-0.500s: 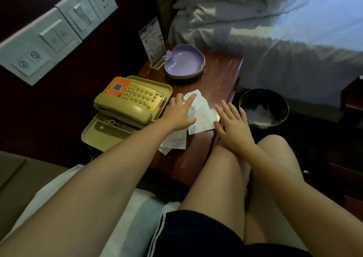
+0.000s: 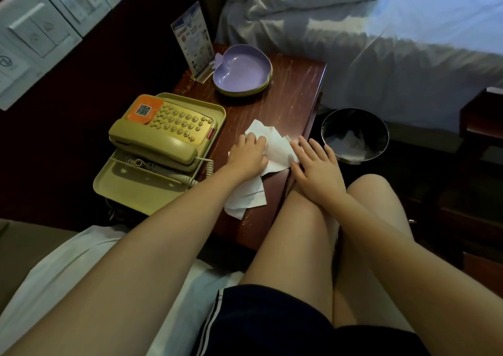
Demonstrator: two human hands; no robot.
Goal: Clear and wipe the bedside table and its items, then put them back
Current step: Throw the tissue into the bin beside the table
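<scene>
White tissue (image 2: pixel 275 148) is gripped by the curled left hand (image 2: pixel 249 155) on the worktop (image 2: pixel 294 88), right hand (image 2: pixel 317 167) laid flat at 3 o'clock; overlapping strokes toward 12 o'clock are advised.

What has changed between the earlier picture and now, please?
The left hand has curled its fingers, which lay straight before, and now bunches the white tissue on the bedside table. The right hand stays open at the table's edge. The telephone, purple dish, card stand and bin have not moved.
</scene>
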